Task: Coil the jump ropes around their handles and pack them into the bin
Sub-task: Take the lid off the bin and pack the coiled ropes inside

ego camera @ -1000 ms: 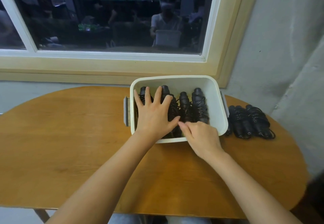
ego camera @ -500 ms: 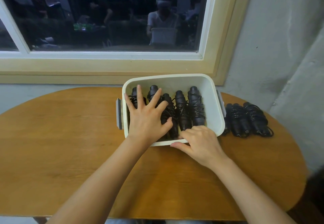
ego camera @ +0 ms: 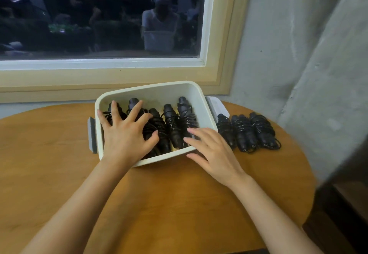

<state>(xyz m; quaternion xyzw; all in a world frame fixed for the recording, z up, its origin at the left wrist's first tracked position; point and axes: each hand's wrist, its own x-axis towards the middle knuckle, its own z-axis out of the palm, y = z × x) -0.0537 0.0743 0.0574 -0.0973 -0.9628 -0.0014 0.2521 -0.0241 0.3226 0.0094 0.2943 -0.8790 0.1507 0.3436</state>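
The left hand [ego camera: 127,136] lies flat, fingers spread and straight, pressing down on the coiled jump ropes [ego camera: 185,114] in the left half of the bin [ego camera: 151,87], gripping nothing. The right hand [ego camera: 216,154] is also uncurled: its fingers [ego camera: 196,132] reach over the bin's near right corner, thumb beside the bin's near outer wall. Five black bundles lie side by side inside the bin, each rope wound round its handles. The bin sits askew on a wooden table [ego camera: 59,164], with a grey grip at each end. Just right of the bin, three more bundles [ego camera: 247,132] lie on the table. Behind the bin is a dark window [ego camera: 99,15].
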